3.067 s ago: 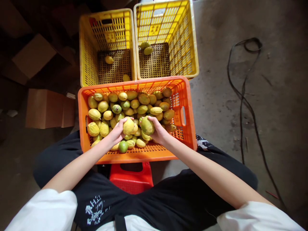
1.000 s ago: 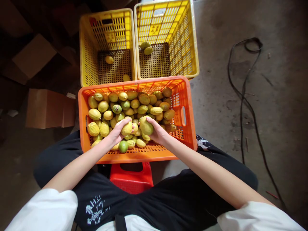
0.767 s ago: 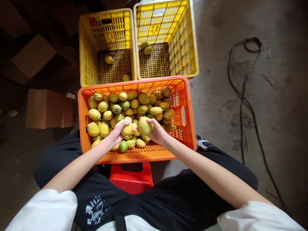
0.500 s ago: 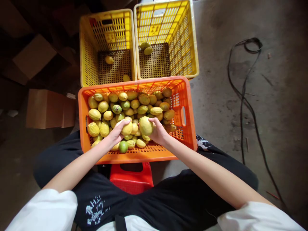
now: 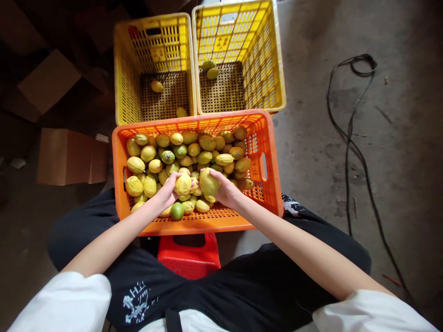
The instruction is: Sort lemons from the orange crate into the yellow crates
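My left hand (image 5: pixel 169 192) is wrapped round a wrinkled yellow passion fruit (image 5: pixel 183 184), its fingertips showing beyond the far side. A larger, yellow-green passion fruit (image 5: pixel 209 182) sits in my right hand (image 5: pixel 224 188), with the thumb over its upper side and the other fingers mostly hidden. Both hands are close together, just above the orange crate (image 5: pixel 197 226). Below them the crate holds many passion fruit, mostly yellow, some greenish. A bright green one (image 5: pixel 177 211) lies near the front wall.
Two yellow crates stand beyond the orange one; the left crate (image 5: pixel 119 74) and the right crate (image 5: pixel 281 69) each hold a few fruit. Under the orange crate's near edge is a red stool (image 5: pixel 188 263). Cardboard boxes (image 5: pixel 69 157) are at left, a black cable (image 5: pixel 349 138) at right.
The passion fruit in my left hand has been turned, showing a more wrinkled side. My right hand has tilted its fruit and shifted slightly left.
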`<action>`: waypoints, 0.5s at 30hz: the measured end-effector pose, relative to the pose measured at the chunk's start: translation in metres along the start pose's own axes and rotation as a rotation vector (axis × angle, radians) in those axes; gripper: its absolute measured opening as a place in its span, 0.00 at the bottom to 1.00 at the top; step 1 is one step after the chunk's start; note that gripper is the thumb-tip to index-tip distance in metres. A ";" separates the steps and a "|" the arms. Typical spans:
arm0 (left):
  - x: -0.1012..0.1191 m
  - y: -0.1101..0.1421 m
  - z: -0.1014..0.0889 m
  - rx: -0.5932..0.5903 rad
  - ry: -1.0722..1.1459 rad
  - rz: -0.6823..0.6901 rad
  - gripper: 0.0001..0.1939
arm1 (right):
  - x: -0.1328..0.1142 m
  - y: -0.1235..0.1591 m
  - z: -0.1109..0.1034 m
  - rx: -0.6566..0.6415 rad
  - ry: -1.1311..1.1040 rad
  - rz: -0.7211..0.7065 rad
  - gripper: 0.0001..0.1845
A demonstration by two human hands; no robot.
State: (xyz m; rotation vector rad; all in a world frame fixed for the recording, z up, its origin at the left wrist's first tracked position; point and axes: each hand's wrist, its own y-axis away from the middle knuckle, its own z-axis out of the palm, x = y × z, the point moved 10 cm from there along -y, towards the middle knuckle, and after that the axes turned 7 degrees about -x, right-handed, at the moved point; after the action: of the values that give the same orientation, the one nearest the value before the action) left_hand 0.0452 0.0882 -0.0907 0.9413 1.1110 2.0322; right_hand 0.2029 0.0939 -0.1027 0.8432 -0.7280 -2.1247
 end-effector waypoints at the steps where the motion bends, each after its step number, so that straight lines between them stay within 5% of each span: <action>1: 0.000 0.001 0.000 0.011 0.004 -0.009 0.10 | 0.000 0.000 0.000 0.001 -0.001 -0.002 0.11; 15: -0.006 0.009 0.005 0.007 0.006 -0.148 0.22 | 0.000 0.001 0.003 -0.033 -0.030 0.024 0.16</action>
State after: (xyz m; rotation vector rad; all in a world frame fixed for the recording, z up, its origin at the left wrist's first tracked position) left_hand 0.0511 0.0821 -0.0824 0.8314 1.1563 1.9145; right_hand 0.2012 0.0938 -0.0998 0.7831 -0.7129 -2.1263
